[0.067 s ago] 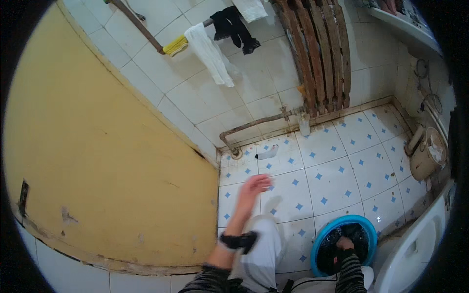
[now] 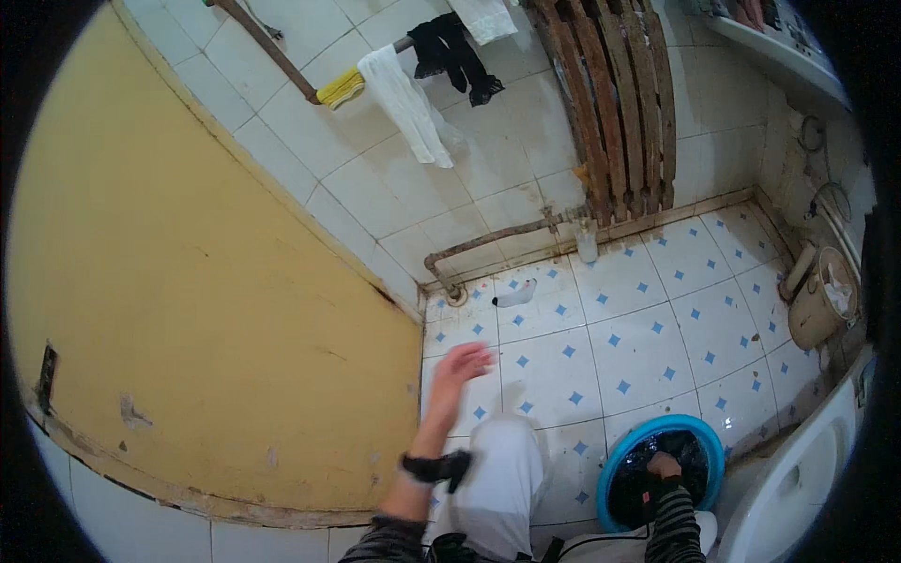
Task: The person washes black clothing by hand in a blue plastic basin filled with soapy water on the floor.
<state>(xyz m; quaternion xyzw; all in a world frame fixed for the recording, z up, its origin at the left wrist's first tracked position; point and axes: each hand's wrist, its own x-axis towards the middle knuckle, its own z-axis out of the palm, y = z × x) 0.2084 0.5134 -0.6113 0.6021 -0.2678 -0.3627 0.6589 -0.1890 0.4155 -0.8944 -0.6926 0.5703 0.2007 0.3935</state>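
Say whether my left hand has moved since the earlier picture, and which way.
Yes: the left hand has moved leftward, closer to the edge of the yellow panel.

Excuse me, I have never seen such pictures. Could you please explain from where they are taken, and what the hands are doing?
There is no machine: these are a person's bare hands, seen by a fisheye camera on the head looking down, so straight edges bend. The left hand, slightly blurred, is in the air above the tiled floor and appears empty. The right hand reaches into a blue basin with dark, wet-looking contents; its grip is unclear. A white, dark-tipped item, perhaps a sock, lies on the floor.
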